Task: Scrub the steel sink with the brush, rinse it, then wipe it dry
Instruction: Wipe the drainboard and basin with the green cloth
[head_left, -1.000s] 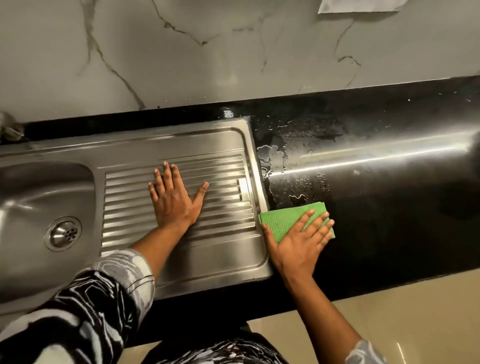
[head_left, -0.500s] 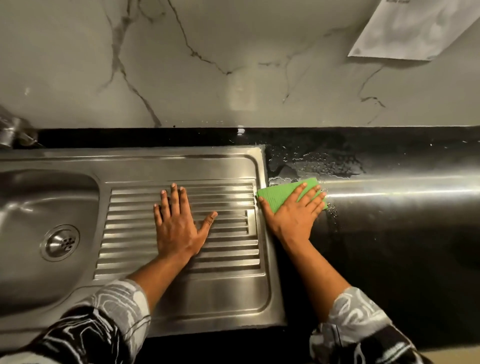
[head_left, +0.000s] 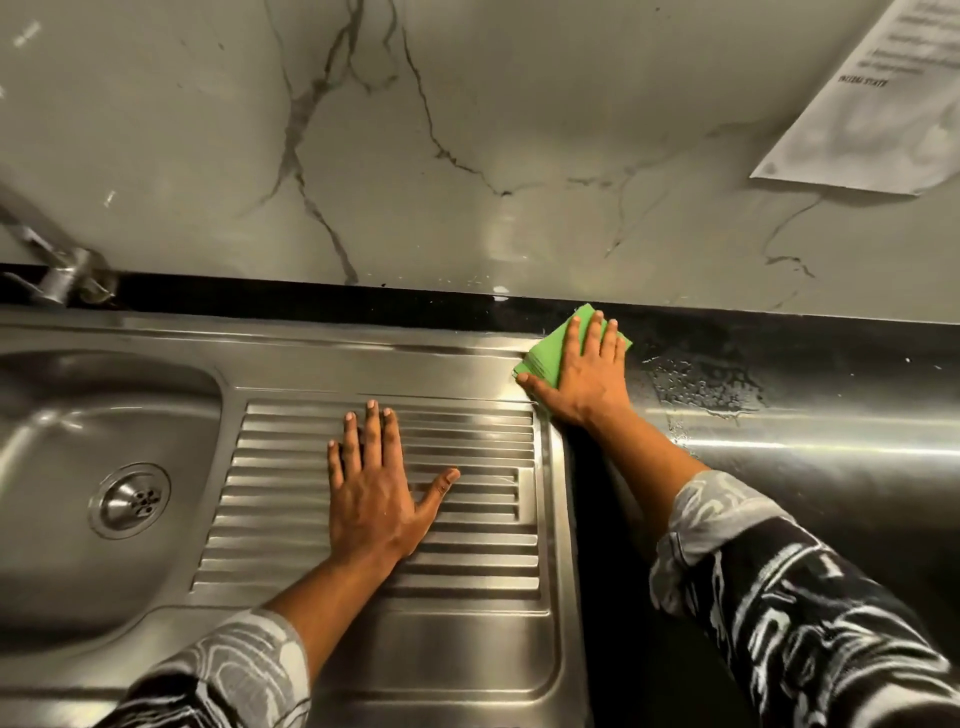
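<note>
Looks like the wipe-dry stage to me. The right hand (head_left: 587, 379) lies flat, fingers straight, pressing the folded green cloth (head_left: 545, 353) onto the far right corner of the steel sink (head_left: 441, 649), right where the rim meets the black countertop (head_left: 857, 519). The left hand (head_left: 371, 504) is spread wide on the drainboard ribs, holding nothing, probably bracing the lean. Water droplets (head_left: 701, 387) sit just right of the cloth, so I'd guess that patch is next.

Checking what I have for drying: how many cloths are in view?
1: a green cloth under the right hand, at the far right corner of the drainboard. Others may lie outside the frame.
</note>
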